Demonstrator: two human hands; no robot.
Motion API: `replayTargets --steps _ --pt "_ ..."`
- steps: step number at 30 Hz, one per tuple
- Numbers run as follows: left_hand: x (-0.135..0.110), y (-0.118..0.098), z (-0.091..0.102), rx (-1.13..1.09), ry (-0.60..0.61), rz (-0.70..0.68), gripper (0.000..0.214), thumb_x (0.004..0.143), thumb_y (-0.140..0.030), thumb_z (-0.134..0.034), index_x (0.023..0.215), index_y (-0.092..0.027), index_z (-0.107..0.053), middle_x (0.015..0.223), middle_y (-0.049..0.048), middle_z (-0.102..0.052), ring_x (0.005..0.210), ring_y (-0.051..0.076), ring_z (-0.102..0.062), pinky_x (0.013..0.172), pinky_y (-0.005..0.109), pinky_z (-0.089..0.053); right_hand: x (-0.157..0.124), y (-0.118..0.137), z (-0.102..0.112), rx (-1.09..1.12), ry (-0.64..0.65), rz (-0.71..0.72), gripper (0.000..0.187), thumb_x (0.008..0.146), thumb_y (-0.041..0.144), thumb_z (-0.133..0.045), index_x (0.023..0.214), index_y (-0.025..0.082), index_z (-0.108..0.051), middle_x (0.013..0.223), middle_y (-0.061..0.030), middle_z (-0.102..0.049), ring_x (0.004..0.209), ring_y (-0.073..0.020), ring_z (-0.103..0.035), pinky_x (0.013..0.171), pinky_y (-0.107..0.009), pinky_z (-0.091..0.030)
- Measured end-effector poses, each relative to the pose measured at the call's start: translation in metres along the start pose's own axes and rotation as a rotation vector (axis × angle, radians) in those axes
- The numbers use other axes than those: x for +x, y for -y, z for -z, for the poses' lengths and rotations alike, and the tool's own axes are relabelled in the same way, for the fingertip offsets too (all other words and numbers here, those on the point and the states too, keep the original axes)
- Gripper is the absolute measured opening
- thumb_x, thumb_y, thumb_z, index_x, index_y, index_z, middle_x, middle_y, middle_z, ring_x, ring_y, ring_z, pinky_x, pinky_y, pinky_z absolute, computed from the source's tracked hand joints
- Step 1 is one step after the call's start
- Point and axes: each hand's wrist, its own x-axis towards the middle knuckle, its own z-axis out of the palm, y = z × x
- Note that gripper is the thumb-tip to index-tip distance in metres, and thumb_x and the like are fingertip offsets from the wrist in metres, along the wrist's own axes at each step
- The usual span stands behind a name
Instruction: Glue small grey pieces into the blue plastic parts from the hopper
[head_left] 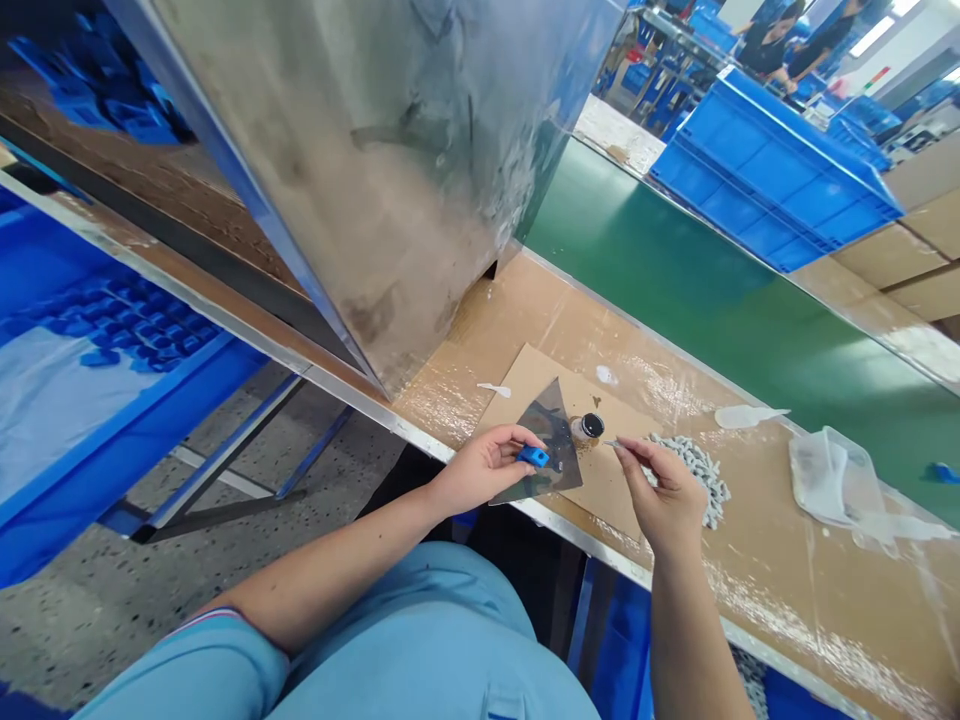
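Between the thumb and fingers of my left hand (491, 468) is a small blue plastic part (533, 456), held above a dark flat sheet (551, 425). My right hand (669, 490) pinches a small thin light-coloured piece (613, 443); its exact kind is too small to make out. A small round pot with a black top surface (592, 427) stands on the cardboard (517, 385) between my hands. Beside my right hand, partly covered by it, lies a pile of small grey parts (697, 475).
A large metal housing (390, 170) rises at the left of the bench. White plastic scoops (742, 416) and a clear plastic container (829, 475) lie to the right. Past the green belt (675, 260) stands a blue crate (772, 170). Blue parts (142, 320) fill a tray at left. People work far off.
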Motion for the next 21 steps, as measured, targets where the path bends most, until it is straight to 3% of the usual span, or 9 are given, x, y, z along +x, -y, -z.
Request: replayTargets --steps 6,10,14,21 --pt "0.001 0.005 0.000 -0.073 -0.030 -0.006 0.029 0.074 -0.019 -0.075 0.086 -0.017 -0.049 0.103 0.0053 -0.068 0.081 0.013 -0.069 0.072 0.024 -0.054 0.019 -0.001 0.004 -0.250 0.001 0.148 0.024 0.090 0.040 -0.057 0.085 0.023 -0.072 0.077 -0.0045 -0.074 0.072 -0.0213 -0.068 0.070 -0.034 -0.052" --pt "0.000 0.005 -0.001 -0.015 -0.004 -0.004 0.025 0.075 -0.025 -0.074 0.092 -0.016 -0.056 0.097 0.0054 -0.069 0.070 0.010 -0.066 0.058 0.019 -0.051 0.025 -0.003 0.003 -0.258 0.076 0.193 0.022 0.091 0.039 -0.056 0.085 0.025 -0.072 0.082 -0.0044 -0.075 0.077 -0.0221 -0.069 0.076 -0.036 -0.050" --pt "0.000 0.007 0.000 0.057 0.002 0.018 0.030 0.077 -0.028 -0.072 0.104 -0.016 -0.066 0.098 0.0055 -0.068 0.075 0.012 -0.066 0.067 0.023 -0.055 0.026 -0.003 0.000 -0.267 0.124 0.217 0.024 0.092 0.040 -0.054 0.084 0.026 -0.073 0.079 -0.0035 -0.075 0.075 -0.0217 -0.068 0.074 -0.036 -0.048" --pt "0.000 0.010 0.004 0.117 0.026 -0.026 0.039 0.082 -0.033 -0.067 0.119 -0.018 -0.065 0.112 0.0091 -0.067 0.080 0.013 -0.067 0.079 0.028 -0.056 0.025 -0.005 -0.003 -0.283 0.144 0.235 0.024 0.092 0.039 -0.054 0.084 0.026 -0.072 0.078 -0.0033 -0.074 0.074 -0.0214 -0.067 0.073 -0.036 -0.046"
